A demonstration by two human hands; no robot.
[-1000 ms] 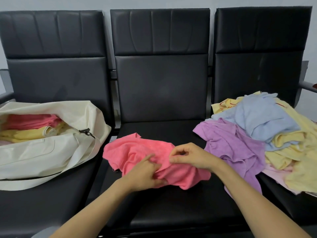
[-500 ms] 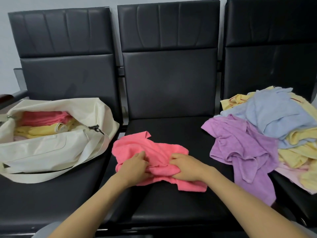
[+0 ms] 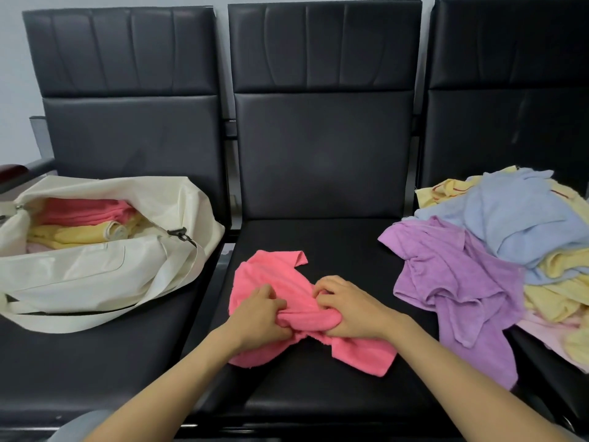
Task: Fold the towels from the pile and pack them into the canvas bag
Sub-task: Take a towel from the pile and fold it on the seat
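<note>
Your left hand [image 3: 261, 317] and right hand [image 3: 347, 309], close together, both clutch the bunched middle of the pink towel [image 3: 274, 275] on the middle seat [image 3: 318, 378], so you risk a lumpy fold that crowds the canvas bag [image 3: 95, 269], which holds folded pink and yellow towels [image 3: 83, 215].

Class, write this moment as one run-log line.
left hand: grips pink towel | right hand: grips pink towel | pink towel: crumpled, middle seat | bag: open, holds towels | pile: unfolded, right
</note>
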